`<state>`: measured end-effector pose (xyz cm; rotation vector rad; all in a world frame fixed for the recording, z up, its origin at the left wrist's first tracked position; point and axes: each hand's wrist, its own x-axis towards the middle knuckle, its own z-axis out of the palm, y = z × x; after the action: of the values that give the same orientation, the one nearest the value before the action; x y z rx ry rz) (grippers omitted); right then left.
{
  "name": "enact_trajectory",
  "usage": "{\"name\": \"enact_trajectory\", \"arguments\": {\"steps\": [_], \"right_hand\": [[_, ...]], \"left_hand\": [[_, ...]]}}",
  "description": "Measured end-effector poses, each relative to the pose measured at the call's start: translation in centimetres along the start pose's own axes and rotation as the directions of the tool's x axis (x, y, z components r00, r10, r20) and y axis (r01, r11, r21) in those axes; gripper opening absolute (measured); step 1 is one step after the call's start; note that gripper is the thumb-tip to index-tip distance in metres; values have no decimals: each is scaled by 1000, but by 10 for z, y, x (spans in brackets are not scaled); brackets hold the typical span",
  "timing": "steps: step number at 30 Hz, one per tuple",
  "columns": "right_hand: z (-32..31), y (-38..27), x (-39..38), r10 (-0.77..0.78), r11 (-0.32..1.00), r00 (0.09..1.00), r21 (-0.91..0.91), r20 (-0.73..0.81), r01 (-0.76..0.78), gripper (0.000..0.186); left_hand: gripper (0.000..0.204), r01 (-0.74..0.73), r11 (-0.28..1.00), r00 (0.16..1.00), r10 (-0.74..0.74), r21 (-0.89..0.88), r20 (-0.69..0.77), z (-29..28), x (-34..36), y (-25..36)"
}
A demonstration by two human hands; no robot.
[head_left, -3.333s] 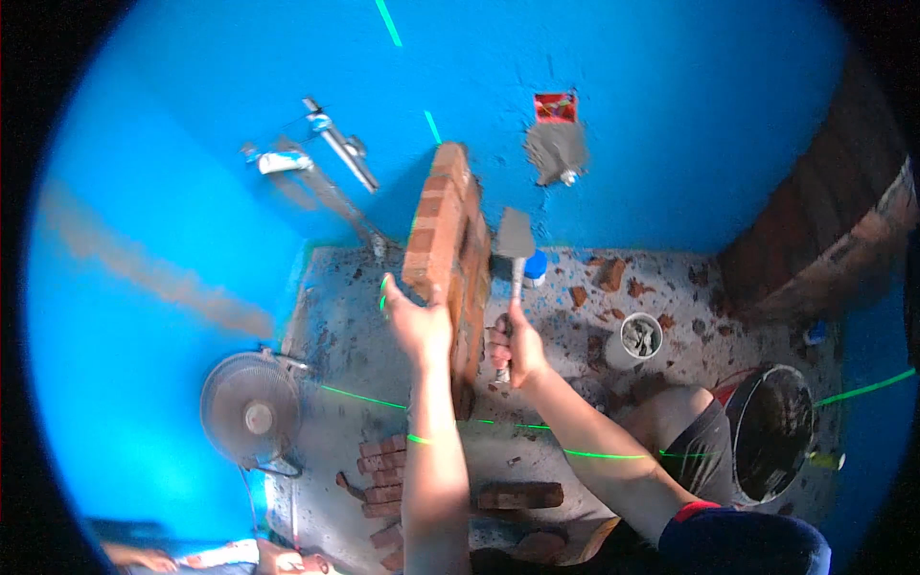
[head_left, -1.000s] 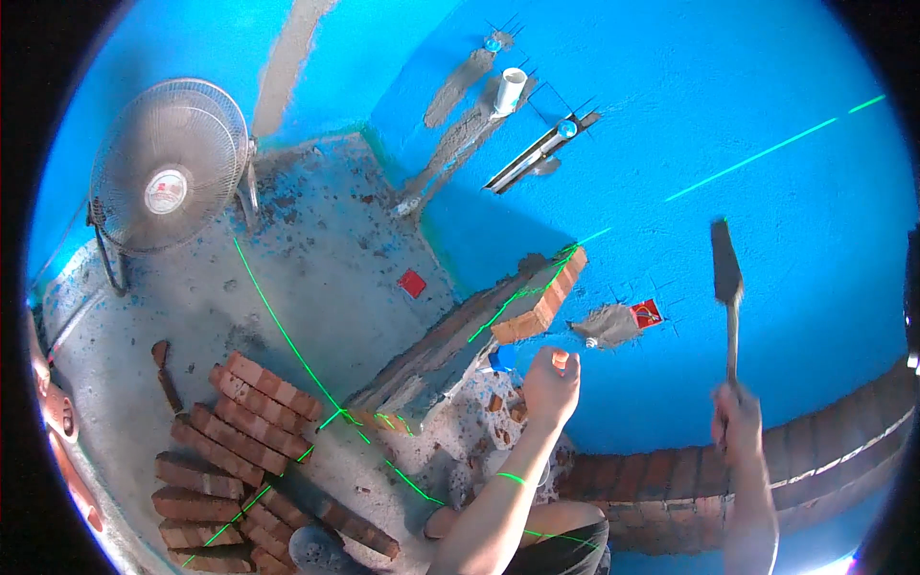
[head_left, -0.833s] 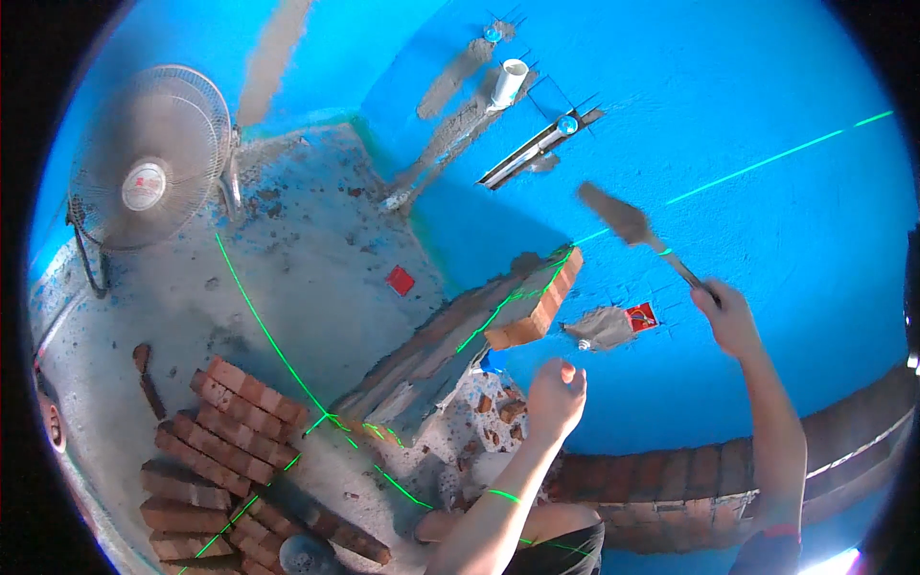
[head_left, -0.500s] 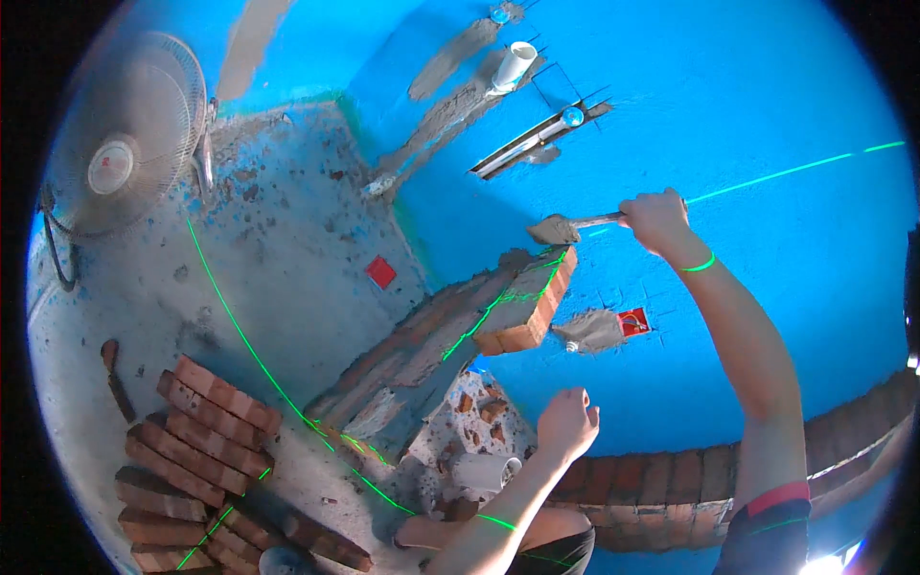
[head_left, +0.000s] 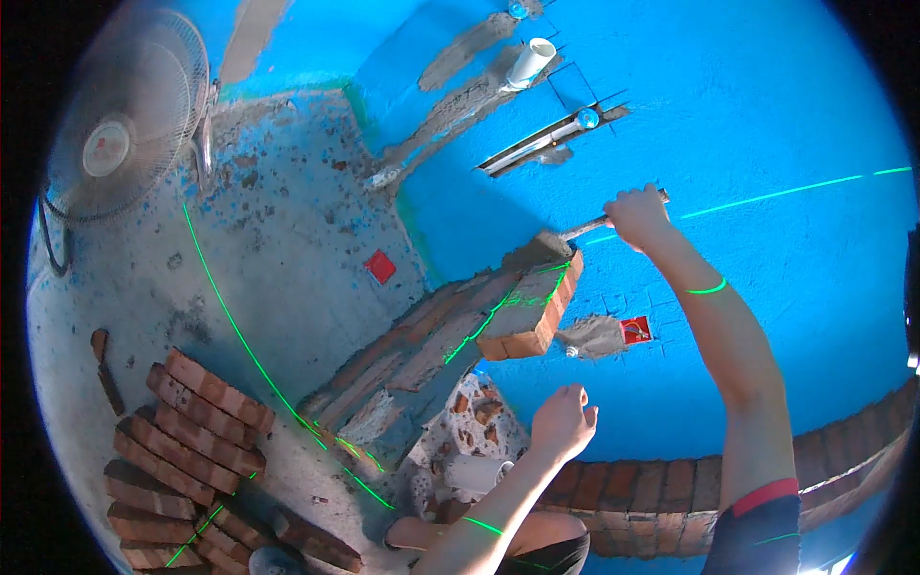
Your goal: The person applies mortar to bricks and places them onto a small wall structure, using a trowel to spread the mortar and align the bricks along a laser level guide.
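Observation:
My right hand (head_left: 637,218) is closed around the handle of a trowel (head_left: 586,228). Its mortar-smeared blade rests against the grey mortar at the far end of a low brick wall (head_left: 412,350), right by the blue wall. A brick (head_left: 522,343) lies at that end of the low wall, with green laser light across its top. Nearer to me, my left hand (head_left: 563,424) hovers in front of this end, apart from the bricks. Its fingers are curled in and nothing shows in them.
Bricks (head_left: 206,412) are stacked at the lower left. A fan (head_left: 105,149) stands at the far left. White pipes (head_left: 530,63) and a red wall box (head_left: 635,331) sit in the blue wall (head_left: 767,115). Another row of bricks (head_left: 661,484) runs along the lower right.
The trowel blade has come down from above the brick onto the mortar at the wall end, my right hand moving slightly left and down. My left hand keeps its curled shape. The view has shifted slightly.

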<state>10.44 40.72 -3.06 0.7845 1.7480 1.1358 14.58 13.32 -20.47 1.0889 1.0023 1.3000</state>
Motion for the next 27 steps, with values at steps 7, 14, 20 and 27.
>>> {"name": "enact_trajectory", "arguments": {"steps": [7,14,20,27], "right_hand": [[14,-4,0,-18,1000,1000,-1,-13,18,15],[21,3,-7,-70,997,997,26,-18,70,14],[6,10,-9,-86,995,992,58,88,81,14],[-10,12,-8,-89,994,976,87,197,73,15]], "left_hand": [[27,6,1000,1000,-6,-14,-3,2,2,-2],[27,40,999,999,-41,-31,-25,5,2,-5],[26,21,998,998,-24,-55,-55,1,3,-3],[26,76,996,996,-79,-56,-46,-8,4,-5]]}}
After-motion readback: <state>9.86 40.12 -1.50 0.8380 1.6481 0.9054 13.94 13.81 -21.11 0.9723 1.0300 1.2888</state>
